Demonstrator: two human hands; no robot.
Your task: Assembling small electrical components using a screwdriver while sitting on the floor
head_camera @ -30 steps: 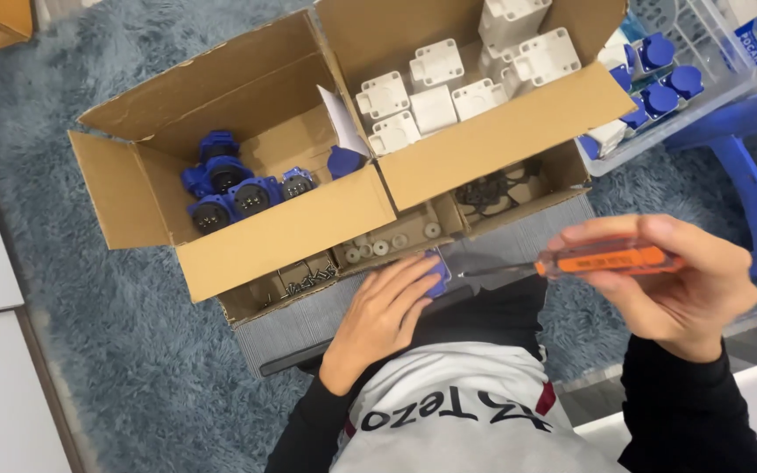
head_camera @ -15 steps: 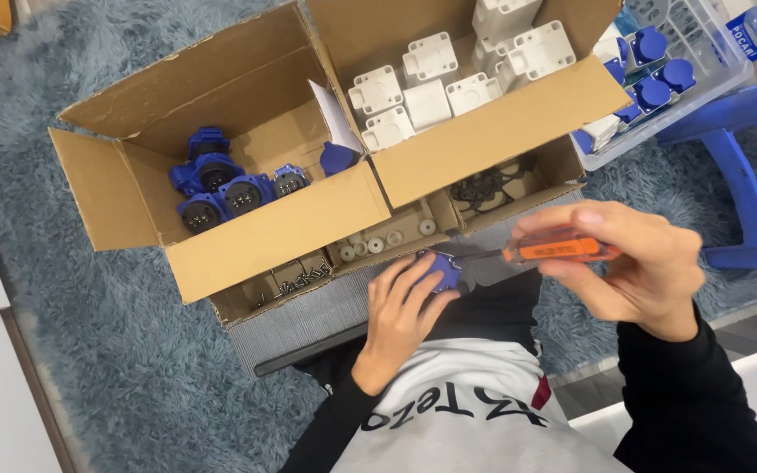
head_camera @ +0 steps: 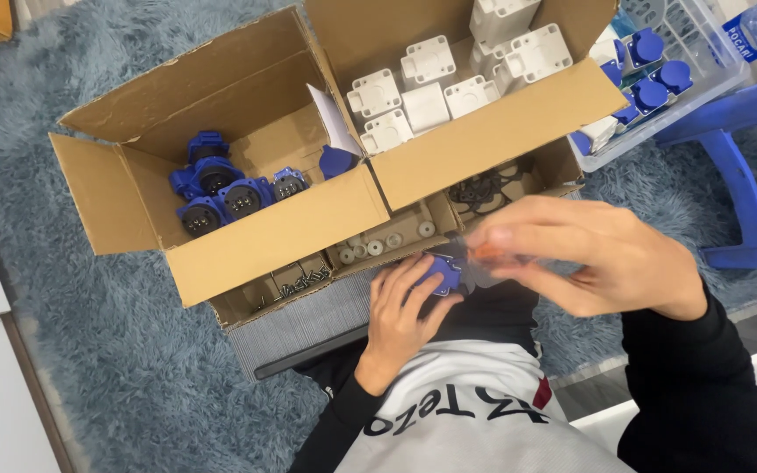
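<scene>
Head view: the left hand (head_camera: 400, 311) grips a small blue plug part (head_camera: 442, 273) near the person's lap. The right hand (head_camera: 584, 254) pinches an orange-handled screwdriver (head_camera: 486, 254) just above it. Several blue sockets (head_camera: 225, 188) lie in the left cardboard box (head_camera: 265, 241); white housings (head_camera: 449, 83) fill the right box, seemingly awaiting assembly.
</scene>
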